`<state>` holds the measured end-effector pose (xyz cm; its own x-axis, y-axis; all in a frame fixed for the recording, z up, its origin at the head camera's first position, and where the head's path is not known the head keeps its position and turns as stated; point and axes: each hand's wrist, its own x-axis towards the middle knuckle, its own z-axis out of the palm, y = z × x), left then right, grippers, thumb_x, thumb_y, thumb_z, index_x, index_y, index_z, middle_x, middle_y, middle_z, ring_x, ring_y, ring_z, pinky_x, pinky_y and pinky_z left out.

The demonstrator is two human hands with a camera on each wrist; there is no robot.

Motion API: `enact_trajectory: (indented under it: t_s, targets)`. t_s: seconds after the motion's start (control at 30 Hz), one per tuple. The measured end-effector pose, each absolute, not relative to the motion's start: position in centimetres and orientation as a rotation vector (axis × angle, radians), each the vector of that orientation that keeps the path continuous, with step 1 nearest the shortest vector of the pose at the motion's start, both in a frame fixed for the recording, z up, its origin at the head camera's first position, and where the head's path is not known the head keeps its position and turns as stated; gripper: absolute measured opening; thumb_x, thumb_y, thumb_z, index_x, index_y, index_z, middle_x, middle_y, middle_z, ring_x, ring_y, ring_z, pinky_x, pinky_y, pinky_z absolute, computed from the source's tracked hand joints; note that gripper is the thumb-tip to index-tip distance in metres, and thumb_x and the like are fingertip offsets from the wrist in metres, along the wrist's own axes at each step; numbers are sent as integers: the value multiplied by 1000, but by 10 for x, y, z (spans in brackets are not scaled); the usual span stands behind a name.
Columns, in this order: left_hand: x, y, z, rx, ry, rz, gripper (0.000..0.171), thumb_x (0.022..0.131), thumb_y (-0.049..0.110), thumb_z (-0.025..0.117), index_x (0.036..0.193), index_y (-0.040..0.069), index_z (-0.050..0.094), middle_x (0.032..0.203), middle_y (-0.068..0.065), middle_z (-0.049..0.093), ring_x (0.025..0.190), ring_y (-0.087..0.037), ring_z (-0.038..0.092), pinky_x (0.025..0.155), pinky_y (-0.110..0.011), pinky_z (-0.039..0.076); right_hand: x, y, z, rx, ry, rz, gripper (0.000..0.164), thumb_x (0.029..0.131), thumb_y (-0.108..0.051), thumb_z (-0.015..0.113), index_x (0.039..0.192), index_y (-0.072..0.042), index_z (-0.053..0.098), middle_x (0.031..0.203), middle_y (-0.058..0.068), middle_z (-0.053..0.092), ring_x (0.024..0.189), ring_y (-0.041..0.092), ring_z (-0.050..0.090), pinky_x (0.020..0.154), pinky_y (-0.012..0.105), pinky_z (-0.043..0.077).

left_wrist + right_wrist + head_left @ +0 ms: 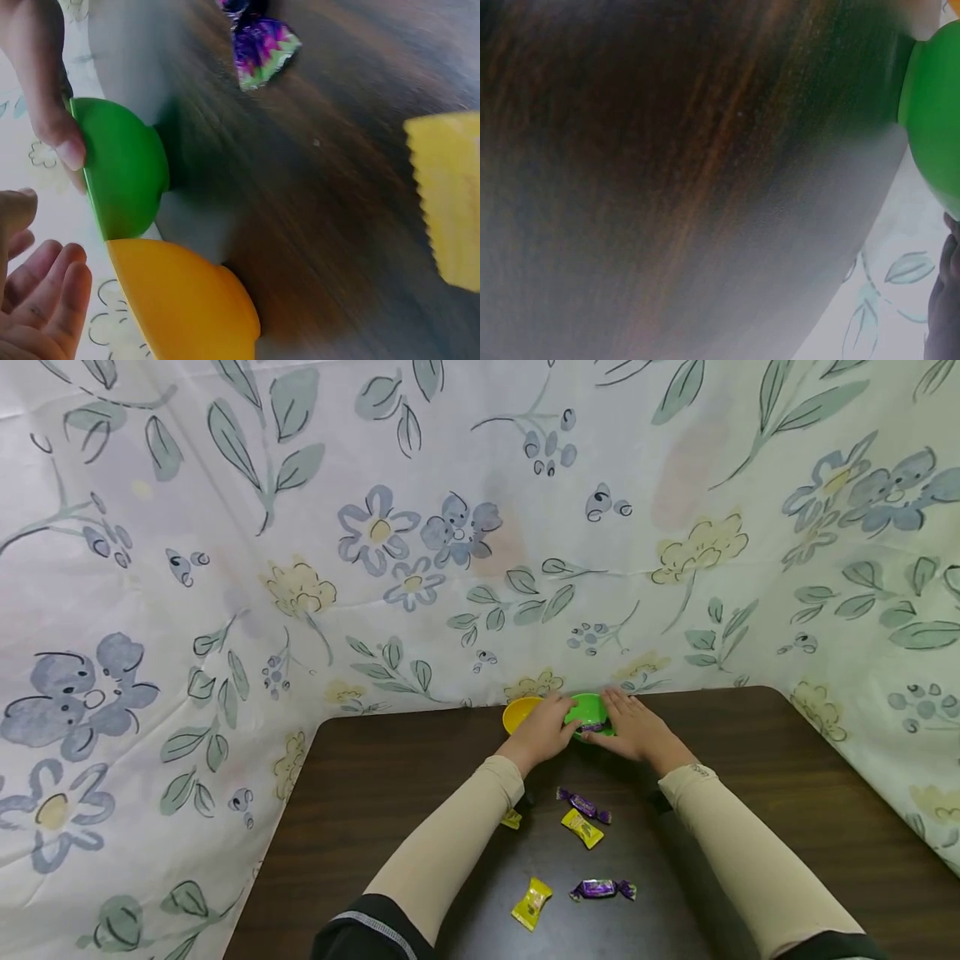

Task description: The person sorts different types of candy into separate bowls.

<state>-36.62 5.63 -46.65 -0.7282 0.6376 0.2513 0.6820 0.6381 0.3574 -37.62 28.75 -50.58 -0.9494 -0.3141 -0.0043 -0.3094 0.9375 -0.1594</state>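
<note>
The green bowl (585, 710) stands at the table's back edge, with a purple wrapped candy (592, 727) at its opening. Beside it on the left is a yellow bowl (517, 714), partly hidden by my left hand (542, 731). In the left wrist view, this hand's fingers (64, 292) are loosely extended near the bowls' rims, with nothing visible between them. My right hand (633, 727) is at the green bowl's right side, fingers fairly straight. Its thumb (69, 150) lies right at the rim in the left wrist view.
Nearer me on the brown table (375, 810) lie purple candies, one (583, 806) behind another (602, 890), and yellow candies, one (582, 828) in the middle and one (532, 904) in front. My left sleeve partly covers another yellow candy (512, 819). Patterned cloth (450, 527) hangs behind.
</note>
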Motion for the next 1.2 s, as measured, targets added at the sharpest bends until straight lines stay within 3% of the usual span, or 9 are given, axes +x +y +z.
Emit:
enact_trajectory:
  t_s: [0.13,0.43,0.67,0.97,1.2]
  targets:
    - [-361,51,-468,-1207,-2737,-670,40,109,21,62,144,1,62,135,-15,64,115,-21,67,104,-30,55,-378,287,-505,-504,3065,-236,109,102,-75,43,166,9,16,175,29,15,163,46,13,133,60,12]
    - [-342,41,-477,-1377,-2766,-762,29,109,19,60,129,2,73,124,-9,69,110,-17,64,97,-23,54,-378,287,-505,-507,3063,-232,107,102,-73,43,166,8,16,175,28,16,163,46,14,133,59,11]
    - [-325,27,-485,-1525,-2815,-775,28,108,20,64,128,4,74,122,-6,69,108,-12,63,95,-17,52,-378,287,-505,-502,3069,-240,109,101,-74,45,166,8,17,174,29,17,163,46,16,133,60,13]
    - [-310,-3,-494,-1502,-2896,-695,29,107,21,66,131,6,74,123,-5,68,112,-12,65,102,-20,53,-377,288,-504,-501,3070,-252,108,101,-73,46,166,8,18,174,29,17,163,46,17,133,60,14]
    - [-300,-24,-498,-1476,-2923,-571,27,106,22,68,129,8,74,116,-4,66,103,-14,64,95,-21,54,-377,288,-506,-486,3059,-232,111,100,-77,43,167,8,16,175,29,16,163,46,16,133,59,13]
